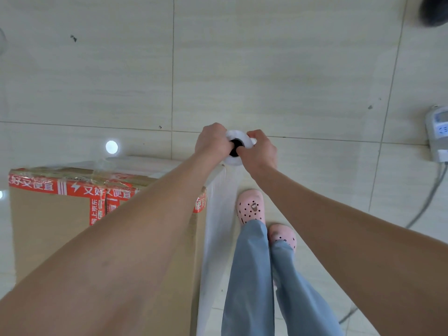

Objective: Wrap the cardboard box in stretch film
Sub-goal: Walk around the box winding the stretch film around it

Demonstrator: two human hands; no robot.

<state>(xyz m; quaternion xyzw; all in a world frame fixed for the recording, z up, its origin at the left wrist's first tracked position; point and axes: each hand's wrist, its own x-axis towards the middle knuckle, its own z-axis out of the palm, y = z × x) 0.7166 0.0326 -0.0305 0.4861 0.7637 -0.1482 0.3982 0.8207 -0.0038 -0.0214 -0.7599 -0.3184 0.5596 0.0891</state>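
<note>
Mid-frame, left hand (213,141) and right hand (260,147) both clutch the stretch film roll (238,141); film sheet (218,214) hugs the cardboard box (48,226) at lower left

There is one cardboard box (55,229). There is one roll of stretch film (238,147). Two hands hold the roll: one left hand (213,141) and one right hand (260,151). There are two pink shoes (251,206). There is one white gadget (437,133) with one gray cord (426,202).
</note>
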